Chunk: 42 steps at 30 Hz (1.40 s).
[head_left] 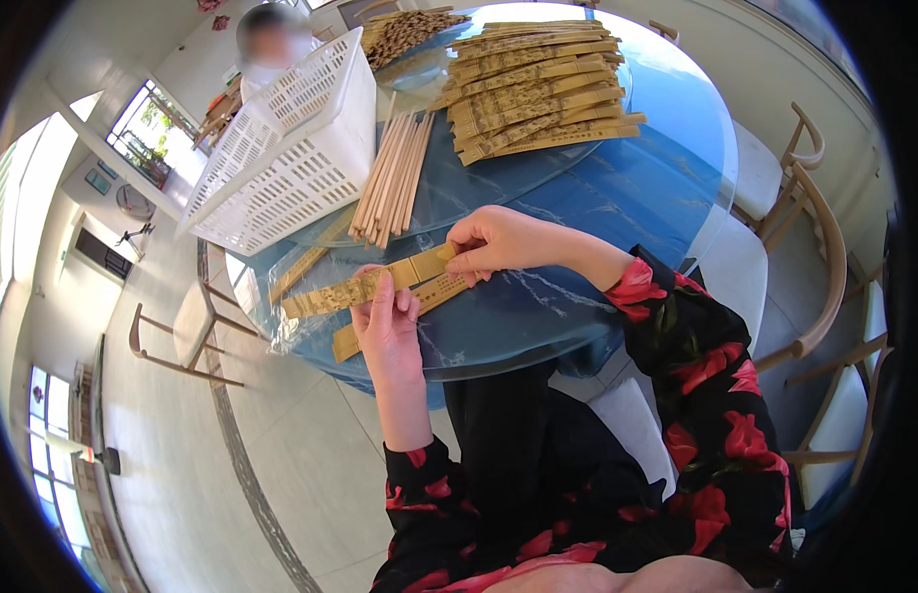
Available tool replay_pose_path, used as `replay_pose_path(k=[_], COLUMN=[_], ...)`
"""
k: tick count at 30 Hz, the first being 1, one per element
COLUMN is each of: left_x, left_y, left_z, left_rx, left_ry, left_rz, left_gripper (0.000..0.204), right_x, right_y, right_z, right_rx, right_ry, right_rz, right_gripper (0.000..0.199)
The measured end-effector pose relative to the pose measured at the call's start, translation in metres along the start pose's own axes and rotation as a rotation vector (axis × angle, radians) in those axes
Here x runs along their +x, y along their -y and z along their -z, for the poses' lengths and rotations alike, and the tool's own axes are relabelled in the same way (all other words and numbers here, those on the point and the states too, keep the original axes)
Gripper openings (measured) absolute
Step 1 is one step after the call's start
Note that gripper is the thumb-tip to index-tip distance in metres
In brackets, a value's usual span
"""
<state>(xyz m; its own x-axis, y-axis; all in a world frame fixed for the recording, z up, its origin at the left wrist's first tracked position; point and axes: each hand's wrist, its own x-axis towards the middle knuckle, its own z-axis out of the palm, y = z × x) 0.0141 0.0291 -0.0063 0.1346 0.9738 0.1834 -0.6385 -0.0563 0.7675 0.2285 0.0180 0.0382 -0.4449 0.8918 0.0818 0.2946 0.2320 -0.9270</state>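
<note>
a printed paper chopstick sleeve (365,288) lies left to right at the table's near edge (499,341). the left hand (385,321) pinches its middle; the right hand (494,242) pinches its right end, equally close.

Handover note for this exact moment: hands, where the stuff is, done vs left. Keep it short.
Left hand: pinches the tan paper sleeve at mid-length, above the table edge.
Right hand: grips the sleeve's right end.
Second sleeve lies on the blue glass table under the hands.
Bare chopsticks lie loose beside the white basket.
Done: stack of sleeved pairs on the far side.
Left: the loose chopsticks. Whether the held sleeve is filled, cannot tell.
</note>
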Motion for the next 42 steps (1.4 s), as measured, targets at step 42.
replay_pose_path(k=[42], left_x=[-0.013], left_y=[0.005], left_z=[-0.01], left_rx=[0.465], left_ry=[0.356], left_rz=[-0.072], left_gripper=[0.029], right_x=[0.003], right_y=[-0.008], right_z=[0.002], right_rx=[0.204], right_ry=[0.151], right_rz=[-0.107], right_gripper=[0.016])
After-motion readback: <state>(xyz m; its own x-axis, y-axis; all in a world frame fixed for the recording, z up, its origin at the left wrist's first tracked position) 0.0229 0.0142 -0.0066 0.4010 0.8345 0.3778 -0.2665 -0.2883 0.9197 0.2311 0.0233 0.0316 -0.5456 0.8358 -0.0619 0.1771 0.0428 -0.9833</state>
